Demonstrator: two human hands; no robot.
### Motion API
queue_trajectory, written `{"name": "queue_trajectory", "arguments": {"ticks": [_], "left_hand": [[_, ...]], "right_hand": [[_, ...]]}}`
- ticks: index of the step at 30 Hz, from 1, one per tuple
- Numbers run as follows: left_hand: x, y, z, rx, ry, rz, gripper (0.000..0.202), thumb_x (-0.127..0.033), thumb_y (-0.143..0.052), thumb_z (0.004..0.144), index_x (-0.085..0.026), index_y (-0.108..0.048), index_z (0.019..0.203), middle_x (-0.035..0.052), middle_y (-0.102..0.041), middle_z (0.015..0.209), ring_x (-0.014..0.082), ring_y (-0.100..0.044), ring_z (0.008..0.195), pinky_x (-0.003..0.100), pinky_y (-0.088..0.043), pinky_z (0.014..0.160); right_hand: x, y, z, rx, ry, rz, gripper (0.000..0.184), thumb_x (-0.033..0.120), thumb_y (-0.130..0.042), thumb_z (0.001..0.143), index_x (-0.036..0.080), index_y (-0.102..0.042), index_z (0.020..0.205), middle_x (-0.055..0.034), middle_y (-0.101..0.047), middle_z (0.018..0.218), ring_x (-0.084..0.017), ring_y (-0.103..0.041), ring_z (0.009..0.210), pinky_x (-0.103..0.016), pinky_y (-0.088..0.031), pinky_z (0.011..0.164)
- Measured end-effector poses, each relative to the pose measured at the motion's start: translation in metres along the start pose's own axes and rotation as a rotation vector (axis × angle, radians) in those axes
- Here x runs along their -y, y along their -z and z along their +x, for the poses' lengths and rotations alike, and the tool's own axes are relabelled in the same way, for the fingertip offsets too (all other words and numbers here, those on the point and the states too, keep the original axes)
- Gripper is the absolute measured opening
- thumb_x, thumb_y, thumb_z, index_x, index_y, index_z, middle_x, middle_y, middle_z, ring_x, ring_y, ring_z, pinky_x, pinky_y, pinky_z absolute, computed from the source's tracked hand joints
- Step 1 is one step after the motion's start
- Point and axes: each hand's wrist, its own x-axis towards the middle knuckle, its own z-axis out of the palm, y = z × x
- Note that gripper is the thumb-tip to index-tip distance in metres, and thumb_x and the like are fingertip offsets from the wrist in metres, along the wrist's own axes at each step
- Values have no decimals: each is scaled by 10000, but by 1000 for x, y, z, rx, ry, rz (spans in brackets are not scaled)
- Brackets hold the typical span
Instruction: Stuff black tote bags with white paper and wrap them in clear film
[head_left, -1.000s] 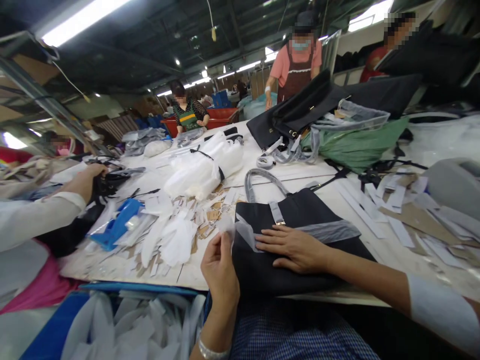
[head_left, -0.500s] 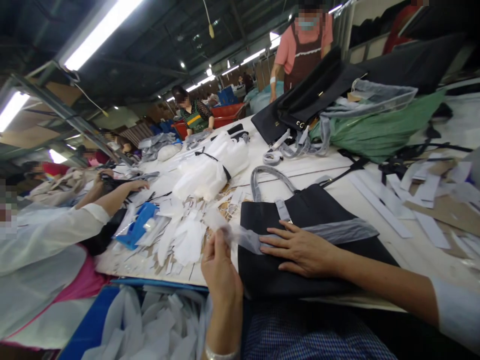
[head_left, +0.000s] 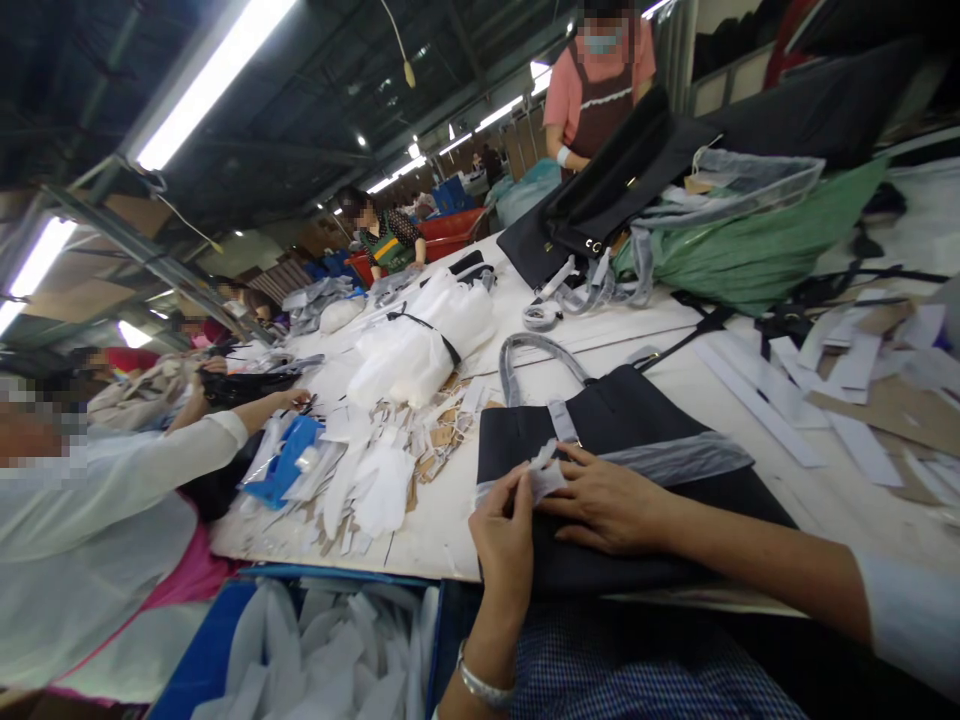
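A black handbag [head_left: 637,420] with a grey wrapped handle [head_left: 536,355] lies flat on the white table [head_left: 442,520] in front of me. A band of clear plastic film [head_left: 667,458] runs across its front. My left hand [head_left: 504,540] pinches the crumpled white end of that film [head_left: 544,478] at the bag's left side. My right hand [head_left: 607,500] rests on the bag with fingers stretched out, its fingertips touching the same crumpled film.
White paper scraps and tags [head_left: 367,480] and a blue plastic item [head_left: 289,470] lie left of the bag. A blue bin of white wrapping [head_left: 315,650] stands below the table edge. A co-worker's white sleeve [head_left: 135,480] reaches in at left. Other bags [head_left: 600,200] and paper strips [head_left: 825,400] lie behind.
My left hand has moved right, from off the bag's left edge onto the bag, bunching the film against my right fingertips. The right hand has stayed in place.
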Motion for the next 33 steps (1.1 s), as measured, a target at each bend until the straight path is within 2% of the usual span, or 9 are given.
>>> {"name": "queue_trajectory", "arguments": {"ticks": [3, 6, 10, 12, 16, 20, 25, 29, 33], "left_hand": [[5, -8, -7, 61, -166, 78, 207, -215, -574, 957, -218, -740, 1082, 50, -735, 1098, 241, -690, 1050, 410, -529, 1019], [9, -8, -9, 146, -286, 142, 257, -165, -528, 977, -219, -702, 1159, 54, -711, 1170, 243, -646, 1152, 471, -464, 1103], [12, 6, -6, 327, -356, 150, 448, -223, -674, 926, -227, -578, 1364, 88, -606, 1351, 285, -523, 1306, 523, -401, 1147], [15, 11, -4, 363, -335, 128, 575, -227, -751, 869, -234, -542, 1405, 102, -579, 1380, 304, -513, 1312, 527, -417, 1132], [17, 9, -4, 256, -244, 75, 373, -128, -596, 931, -252, -654, 1279, 74, -668, 1258, 267, -619, 1196, 480, -497, 1061], [11, -3, -6, 112, -134, 42, 272, -129, -555, 935, -232, -737, 1108, 53, -736, 1097, 237, -702, 1022, 398, -564, 948], [7, -5, -6, 96, -85, 3, 306, -96, -556, 870, -240, -749, 1059, 26, -744, 1049, 216, -701, 985, 359, -547, 933], [9, -3, -6, 71, -65, -30, 321, -95, -526, 854, -221, -740, 1057, 31, -739, 1055, 207, -691, 987, 352, -537, 931], [9, -4, -5, 63, -52, -50, 341, -88, -499, 839, -205, -736, 1053, 42, -739, 1052, 210, -688, 986, 359, -532, 936]], "right_hand": [[-3, -7, -3, -27, 4, 6, 490, 401, -610, 958, 209, -542, 1404, -114, -536, 1436, -315, -377, 1408, -593, -179, 1202], [-6, -12, -4, -54, 11, 7, 503, 407, -607, 960, 187, -536, 1407, -116, -514, 1459, -300, -323, 1442, -576, -172, 1211], [-6, -12, -4, -52, 6, 8, 515, 425, -570, 982, 216, -498, 1447, -109, -473, 1494, -302, -302, 1451, -593, -174, 1203], [-5, -9, -3, -41, 6, 2, 494, 432, -566, 984, 238, -515, 1435, -104, -463, 1502, -302, -301, 1452, -598, -178, 1199], [-2, -1, 0, 18, -4, -9, 442, 444, -586, 973, 229, -587, 1359, -104, -494, 1478, -306, -308, 1449, -607, -192, 1192], [0, 4, 3, 73, -5, -27, 467, 435, -592, 968, 217, -561, 1380, -105, -476, 1492, -338, -305, 1444, -633, -218, 1172], [0, 3, 1, 64, -24, -3, 443, 408, -599, 960, 213, -576, 1356, -115, -535, 1437, -307, -343, 1430, -591, -231, 1184], [-2, 6, -2, -52, -16, 93, 379, 297, -626, 928, 205, -619, 1295, -109, -609, 1345, -271, -417, 1385, -543, -273, 1179], [-5, 9, -3, -313, -69, 243, 180, 226, -566, 950, 207, -683, 1086, -80, -709, 1102, -241, -570, 1227, -497, -360, 1142]]}}
